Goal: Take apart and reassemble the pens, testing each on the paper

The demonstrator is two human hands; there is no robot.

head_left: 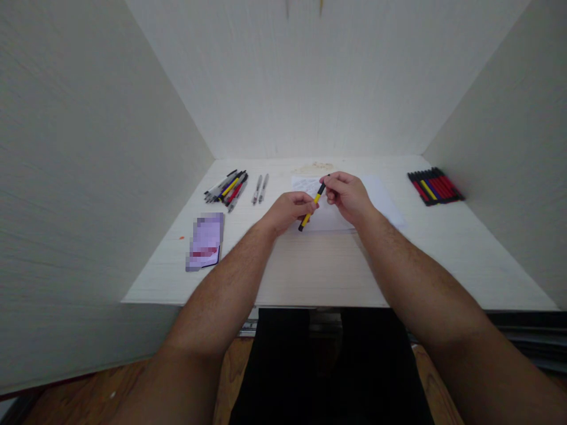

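Note:
A yellow marker pen [312, 213] with black ends is held at a slant over white paper sheets [336, 218]. My left hand [292, 211] grips its yellow barrel between thumb and fingers. At the upper, black end, my right hand [348, 193] has its thumb and fingers closed on the cap. Whether the cap is seated or partly pulled off I cannot tell. Some handwriting shows on the paper beyond the pen.
To the left lie a pile of mixed pens [230, 186], two clear pens [260, 189] and a purple, blurred phone-like object [207, 239]. At right, a row of red, blue and yellow markers [435, 186] lies near the side wall [500, 153]. Panels enclose the white desk [460, 260] on three sides.

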